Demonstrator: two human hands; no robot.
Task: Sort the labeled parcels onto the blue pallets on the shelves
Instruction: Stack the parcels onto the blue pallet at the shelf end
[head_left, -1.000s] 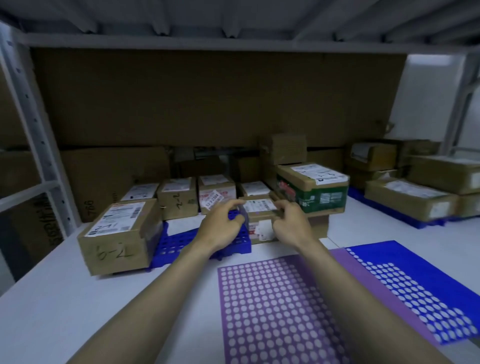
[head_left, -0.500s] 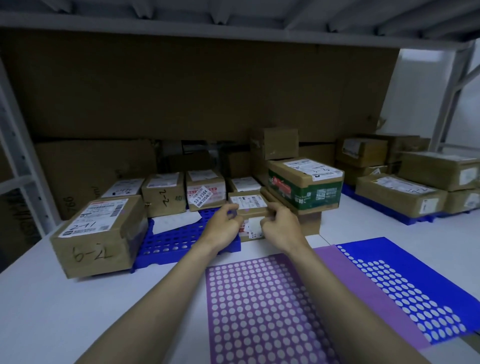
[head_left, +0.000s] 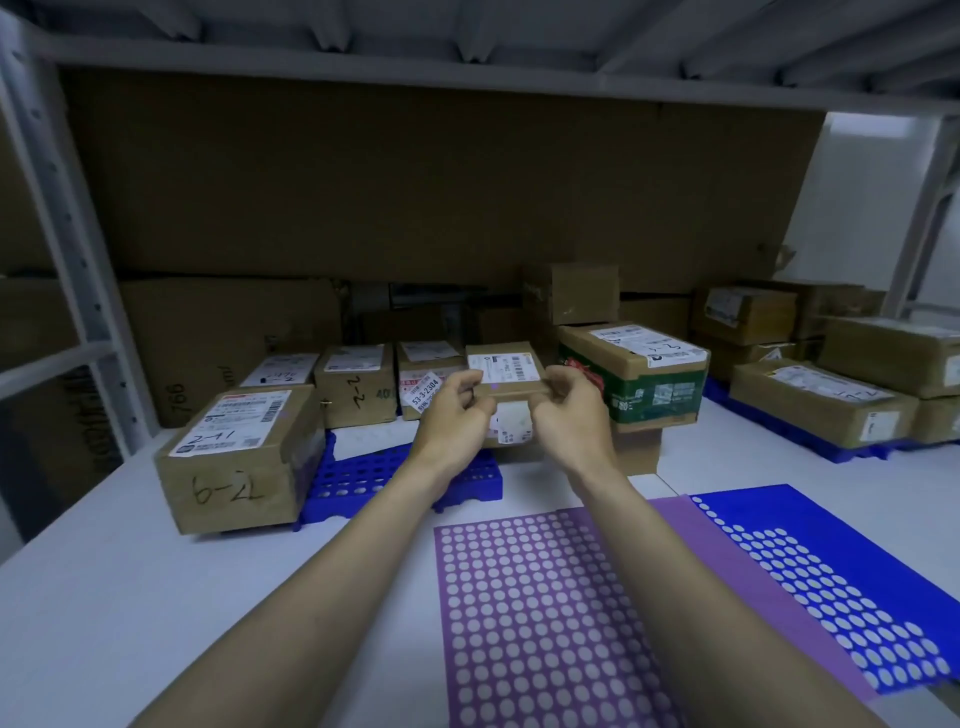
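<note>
A small brown cardboard parcel with a white shipping label (head_left: 506, 370) is held above the perforated blue plastic pallet (head_left: 363, 475) on the white shelf (head_left: 104, 597), at the end of a row of labelled boxes. It is judged light and stiff, with taped faces that could slip; its two short ends are the sensible holds. The left hand (head_left: 451, 415) and right hand (head_left: 570, 415) are pinched narrowly on those ends, fingers (head_left: 563, 376) curled over the top edge.
</note>
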